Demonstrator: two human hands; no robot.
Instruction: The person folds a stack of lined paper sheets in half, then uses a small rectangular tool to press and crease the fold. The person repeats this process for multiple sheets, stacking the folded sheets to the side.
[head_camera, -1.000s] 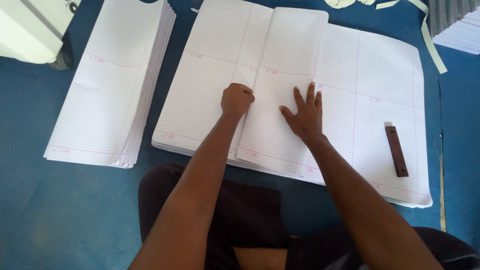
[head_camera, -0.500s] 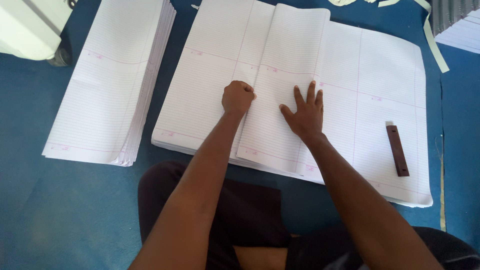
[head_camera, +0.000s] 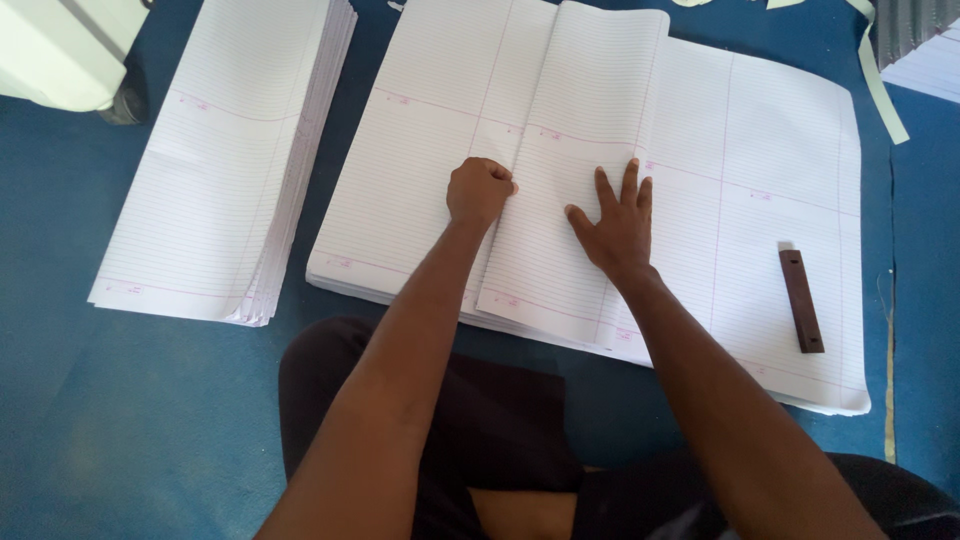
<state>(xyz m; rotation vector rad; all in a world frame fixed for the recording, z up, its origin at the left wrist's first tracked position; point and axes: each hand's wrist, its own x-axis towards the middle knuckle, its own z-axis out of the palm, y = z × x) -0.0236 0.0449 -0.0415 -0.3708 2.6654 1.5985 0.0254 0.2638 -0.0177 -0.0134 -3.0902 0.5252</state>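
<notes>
A wide stack of large ruled paper sheets (head_camera: 760, 190) lies on the blue floor in front of me. A folded set of ruled sheets (head_camera: 580, 130) rests on top of it, near the middle. My left hand (head_camera: 478, 190) is a closed fist that presses on the left, folded edge of that set. My right hand (head_camera: 615, 222) lies flat on the folded sheets with its fingers spread. A dark brown flat bar (head_camera: 802, 300) sits on the stack to the right of my right hand.
A second pile of folded ruled sheets (head_camera: 230, 150) lies at the left. A white machine part (head_camera: 60, 45) is at the top left. Paper strips (head_camera: 880, 80) and more paper lie at the top right. My legs are at the bottom.
Both hands stay in nearly the same place on the folded sheets; the left fist has shifted very slightly along the fold.
</notes>
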